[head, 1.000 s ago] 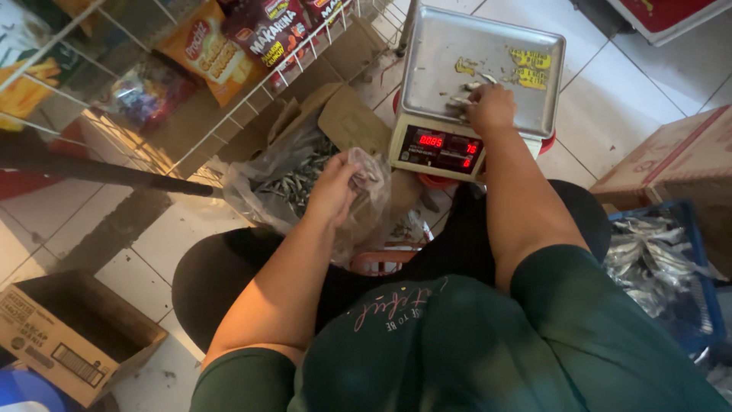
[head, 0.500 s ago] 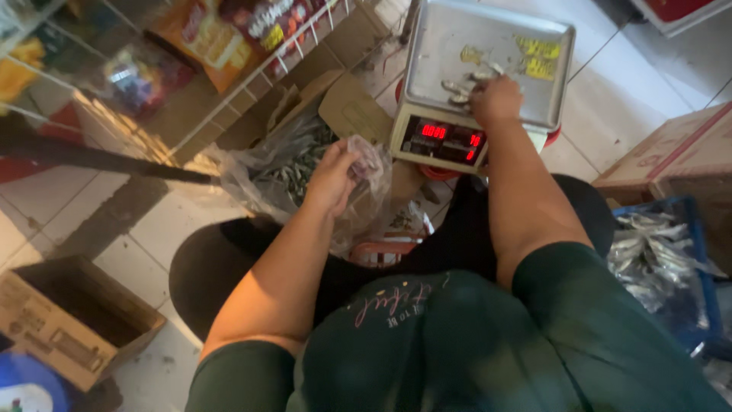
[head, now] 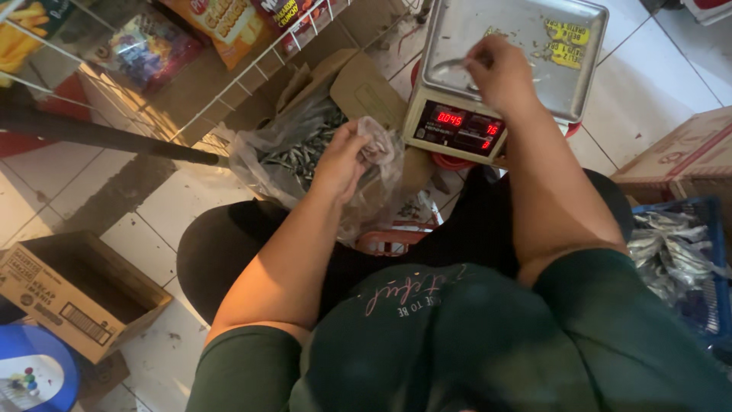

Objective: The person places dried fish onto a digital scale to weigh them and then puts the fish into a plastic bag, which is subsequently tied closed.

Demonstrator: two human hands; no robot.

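My left hand (head: 345,156) grips the gathered edge of a clear plastic bag (head: 268,156) full of small dried fish, which sits in an open cardboard box in front of my knees. My right hand (head: 499,72) rests on the steel pan of a digital scale (head: 564,84) and pinches a few small dried fish (head: 450,65) lying there. The scale's red display (head: 461,126) is lit. Yellow stickers are stuck on the far right of the pan.
A white wire rack (head: 191,91) with bright snack packets stands at upper left. An open brown carton (head: 72,294) lies at lower left, beside a blue lid (head: 34,374). At right, a blue crate (head: 686,267) holds more dried fish, behind it a cardboard box (head: 679,156).
My right hand has shifted slightly left across the scale pan among the fish. My left hand keeps its hold on the bag. The camera has moved a little.
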